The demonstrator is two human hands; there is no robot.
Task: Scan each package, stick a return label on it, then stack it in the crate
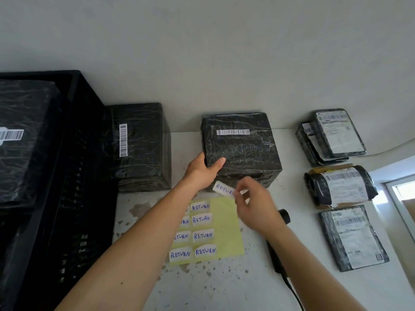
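A black wrapped box (244,149) with a white barcode strip on top stands at the middle of the table by the wall. My left hand (203,170) grips its near left corner. My right hand (253,203) pinches a white RETURN label (223,189) just in front of the box's near face. Under my arms lies a yellow sheet (226,223) carrying several more RETURN labels. A black crate (74,176) fills the left side, with a black barcoded package (20,135) inside. The black handheld scanner (279,245) lies on the table, partly hidden by my right forearm.
A second black barcoded box (141,147) sits between the crate and the held box. At the right lie several black mailer packages with printed shipping labels (336,133), (341,187), (353,237). The white table (224,286) is speckled. The scanner's cable runs toward the near edge.
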